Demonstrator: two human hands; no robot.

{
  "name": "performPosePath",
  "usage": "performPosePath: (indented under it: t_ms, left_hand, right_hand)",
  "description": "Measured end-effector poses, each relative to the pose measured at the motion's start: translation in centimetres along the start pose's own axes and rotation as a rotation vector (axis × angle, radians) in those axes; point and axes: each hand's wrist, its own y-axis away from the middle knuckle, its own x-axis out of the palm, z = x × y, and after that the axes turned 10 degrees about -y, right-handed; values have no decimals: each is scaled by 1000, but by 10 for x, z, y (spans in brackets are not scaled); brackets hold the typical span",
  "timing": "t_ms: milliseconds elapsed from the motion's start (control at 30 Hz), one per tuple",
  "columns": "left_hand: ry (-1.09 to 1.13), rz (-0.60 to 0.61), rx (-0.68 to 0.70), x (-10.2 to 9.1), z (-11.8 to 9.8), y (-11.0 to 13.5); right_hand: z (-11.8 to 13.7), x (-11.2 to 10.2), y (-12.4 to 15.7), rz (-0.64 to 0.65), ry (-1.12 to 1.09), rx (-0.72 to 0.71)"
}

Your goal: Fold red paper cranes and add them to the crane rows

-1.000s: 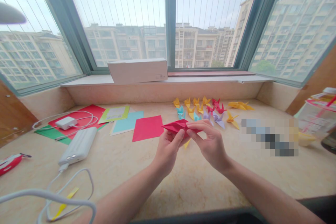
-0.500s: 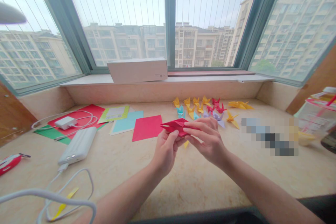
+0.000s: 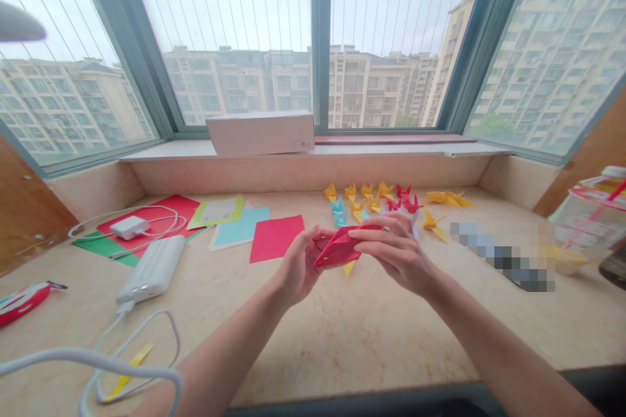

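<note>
A folded red paper, narrow and pointed at its lower left end, is held up above the table between my hands. My right hand pinches its right part, the fingers lying over the front. Behind its left part are the fingers of my left hand, which curl round it, while the thumb stays up near the upper edge. Just beyond stand several folded paper cranes, among them a yellow crane, a blue crane and a red crane. A flat red paper square lies left of my hands.
Left on the table are a light blue sheet, a yellow-green packet, a white power bank, a charger and a looping white cable. A plastic cup stands right, beside a blurred-out object. A white box rests on the sill.
The red paper has turned, its left tip now pointing down and left. My left thumb has come off its front, and my left hand has shifted slightly left.
</note>
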Motion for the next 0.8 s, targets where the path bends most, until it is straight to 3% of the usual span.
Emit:
performPosePath:
  t_ms: [200,367,600,800]
  left_hand:
    - [-224,12,-39,-2,5,-3]
    - [-288,-47,-16,-3,9,-5]
    - [-284,-111,7,0,10,-5]
    - [-274,-112,5,1,8,-5]
  right_hand:
    - [-3,-2,0,79,31,-17]
    - [-4,0,-1,47,31,3]
    - [-2,-2,-1,25,48,-99]
    - [-3,-3,2,117,142,-140]
